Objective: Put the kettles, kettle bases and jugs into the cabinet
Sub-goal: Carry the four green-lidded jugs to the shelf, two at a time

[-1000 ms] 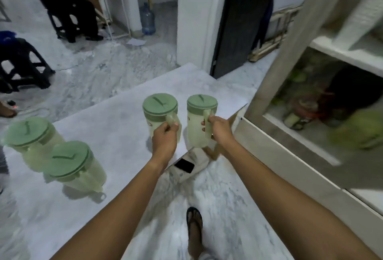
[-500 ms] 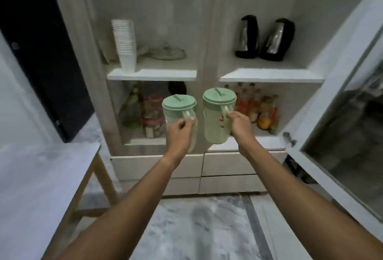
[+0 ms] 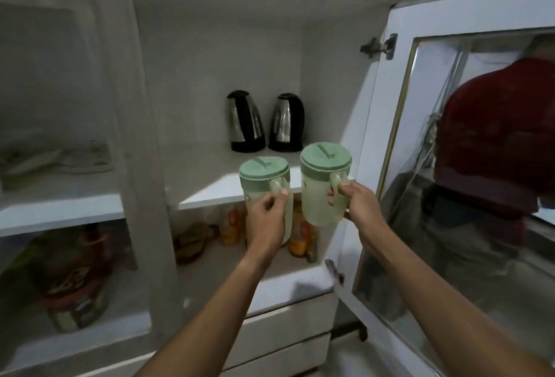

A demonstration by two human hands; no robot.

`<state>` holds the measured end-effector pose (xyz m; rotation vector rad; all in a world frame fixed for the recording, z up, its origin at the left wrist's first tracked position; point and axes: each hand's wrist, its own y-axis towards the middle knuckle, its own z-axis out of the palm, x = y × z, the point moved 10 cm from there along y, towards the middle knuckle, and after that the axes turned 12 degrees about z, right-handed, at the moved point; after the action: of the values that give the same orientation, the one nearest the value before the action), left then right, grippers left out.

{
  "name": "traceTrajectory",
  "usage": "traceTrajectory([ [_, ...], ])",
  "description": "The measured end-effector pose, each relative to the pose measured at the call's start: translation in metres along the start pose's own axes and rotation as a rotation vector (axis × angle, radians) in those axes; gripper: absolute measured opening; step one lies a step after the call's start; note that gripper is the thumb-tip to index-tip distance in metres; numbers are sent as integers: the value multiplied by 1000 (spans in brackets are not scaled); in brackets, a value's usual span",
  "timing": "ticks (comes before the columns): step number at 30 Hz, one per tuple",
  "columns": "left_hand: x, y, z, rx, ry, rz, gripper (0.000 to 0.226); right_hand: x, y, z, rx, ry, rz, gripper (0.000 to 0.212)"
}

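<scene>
I hold two pale jugs with green lids by their handles, upright, in front of the open white cabinet. My left hand [image 3: 265, 220] grips the left jug [image 3: 263, 177]. My right hand [image 3: 357, 204] grips the right jug [image 3: 322, 193], which is a little higher. Both jugs hang at the front edge of the upper right shelf [image 3: 210, 193]. Two black and steel kettles [image 3: 244, 121] [image 3: 286, 122] stand side by side at the back of that shelf.
The glass cabinet door [image 3: 450, 166] stands open on the right and mirrors a person in a red shirt. Bottles [image 3: 300, 235] fill the lower right shelf. A red tin [image 3: 75, 286] sits lower left. White items [image 3: 60, 160] lie on the upper left shelf. Drawers [image 3: 285, 325] are below.
I have stepped closer to the cabinet and raised both jugs from below the shelf to the level of the upper right shelf. A second earlier they were lifted off the table.
</scene>
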<state>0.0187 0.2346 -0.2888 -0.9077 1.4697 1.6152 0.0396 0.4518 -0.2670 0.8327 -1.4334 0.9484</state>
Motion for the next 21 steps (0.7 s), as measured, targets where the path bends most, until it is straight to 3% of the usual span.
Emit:
traceTrajectory([
  [10,49,156,59,6,55,19,65,33,156,8,23,142,42,25],
  [14,92,223,75,-17,106,-4,45,29,229,27,1,247,84,23],
  [18,127,284,88,-36,145,-16,59,24,297,48,-9,371,158,25],
  [21,148,324,99,-51,163,-43,40,23,346,59,-31,383,173,27],
])
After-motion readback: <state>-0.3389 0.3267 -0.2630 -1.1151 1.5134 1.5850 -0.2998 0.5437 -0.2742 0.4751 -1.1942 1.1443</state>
